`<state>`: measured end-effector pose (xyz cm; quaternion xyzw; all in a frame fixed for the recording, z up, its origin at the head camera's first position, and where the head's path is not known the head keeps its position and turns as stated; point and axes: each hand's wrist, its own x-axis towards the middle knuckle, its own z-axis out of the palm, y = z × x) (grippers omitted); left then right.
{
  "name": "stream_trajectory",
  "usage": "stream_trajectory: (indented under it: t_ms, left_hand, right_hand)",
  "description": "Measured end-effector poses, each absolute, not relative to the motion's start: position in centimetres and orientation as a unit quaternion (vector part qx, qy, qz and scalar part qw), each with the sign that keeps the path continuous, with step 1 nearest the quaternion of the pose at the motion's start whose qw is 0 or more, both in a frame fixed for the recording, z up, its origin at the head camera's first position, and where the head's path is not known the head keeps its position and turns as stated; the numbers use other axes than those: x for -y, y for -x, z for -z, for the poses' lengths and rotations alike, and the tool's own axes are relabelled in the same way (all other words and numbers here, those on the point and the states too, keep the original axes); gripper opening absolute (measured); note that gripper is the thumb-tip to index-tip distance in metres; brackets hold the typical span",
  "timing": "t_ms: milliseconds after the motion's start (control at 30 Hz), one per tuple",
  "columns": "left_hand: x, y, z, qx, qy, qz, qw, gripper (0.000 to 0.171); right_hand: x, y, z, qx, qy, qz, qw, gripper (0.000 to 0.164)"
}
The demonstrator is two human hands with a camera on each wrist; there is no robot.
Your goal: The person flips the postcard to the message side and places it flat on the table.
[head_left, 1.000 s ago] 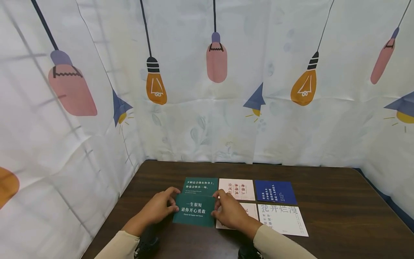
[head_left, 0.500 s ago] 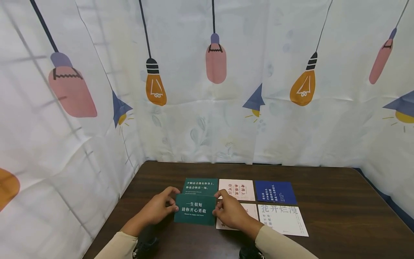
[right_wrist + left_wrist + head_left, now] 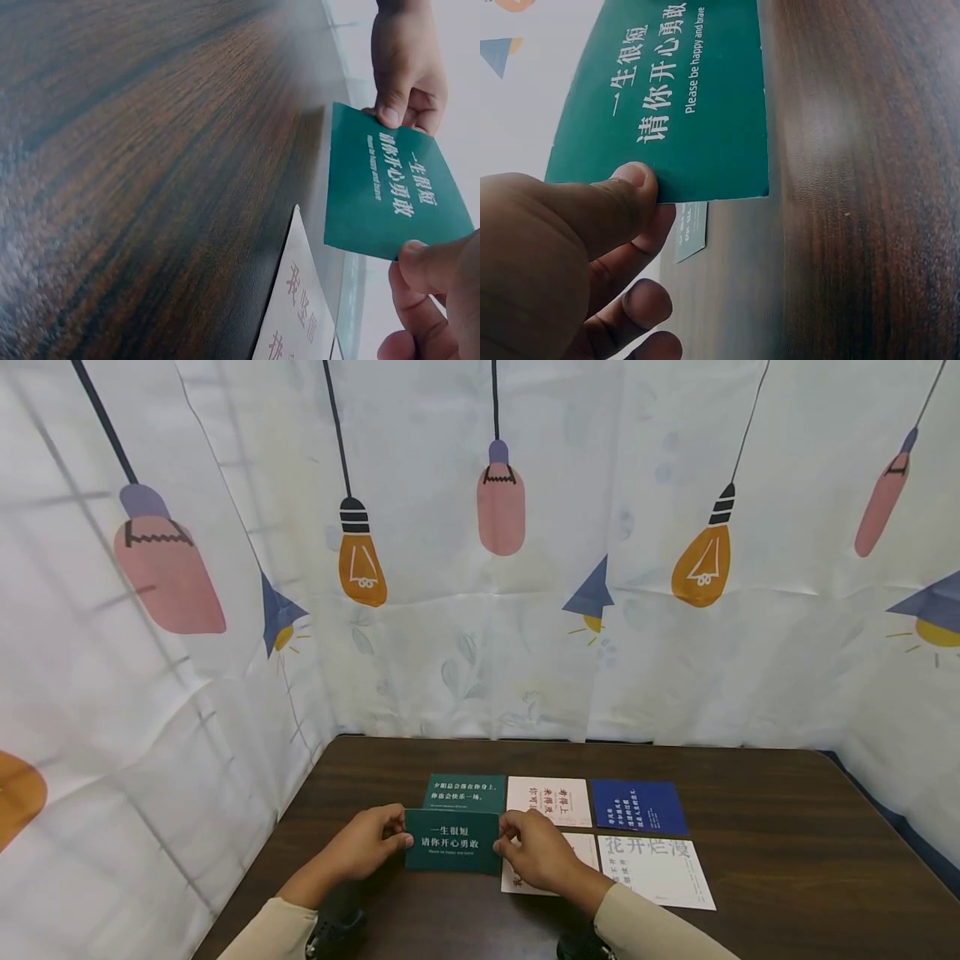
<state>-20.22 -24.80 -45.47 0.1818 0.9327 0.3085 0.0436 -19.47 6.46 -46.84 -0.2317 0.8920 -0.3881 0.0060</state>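
A green card [image 3: 452, 858] with white writing is held between both hands, raised off the table and tilted with its printed face toward me. My left hand [image 3: 363, 846] pinches its left edge; in the left wrist view the thumb [image 3: 634, 180] lies on the printed face. At the right edge, my right hand [image 3: 536, 853] pinches it between thumb and fingers. Behind the held card lies a second green card [image 3: 465, 789], its lower part hidden. A white card with red writing [image 3: 296, 300] lies under the right hand, partly covered by it.
On the brown table [image 3: 795, 827], another white card with red writing [image 3: 555, 797] and a blue card [image 3: 637, 805] lie in the back row. A white card with grey writing [image 3: 660, 877] lies at the front right. A patterned curtain [image 3: 450, 677] hangs behind the table.
The held green card has tilted more upright, its lower edge rising slightly. Both hands keep their pinch and have shifted only a little. The other cards stay put.
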Motion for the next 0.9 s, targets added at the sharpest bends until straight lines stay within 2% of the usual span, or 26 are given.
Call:
stream_trajectory:
  t_ms: [133, 367, 633, 900]
  left_hand:
    - [24.97, 20.23, 45.44, -0.932, -0.195, -0.302, 0.039, 0.020]
    - [25.22, 20.23, 45.31, -0.931, -0.199, -0.304, 0.043, 0.005]
    - [25.39, 20.14, 45.01, -0.931, -0.205, -0.301, 0.035, 0.004]
    - [25.48, 19.94, 44.89, -0.923, -0.218, -0.314, 0.038, 0.008]
  right_hand:
    - [-6.44, 19.36, 46.73, -0.895, 0.237, 0.377, -0.011, 0.013]
    - [-6.36, 19.16, 46.68, -0.899, 0.239, 0.366, -0.012, 0.014]
    - [-6.47, 19.04, 46.64, -0.895, 0.263, 0.358, -0.038, 0.016]
    - [-6.50, 19.00, 46.87, -0.894, 0.266, 0.356, -0.044, 0.009]
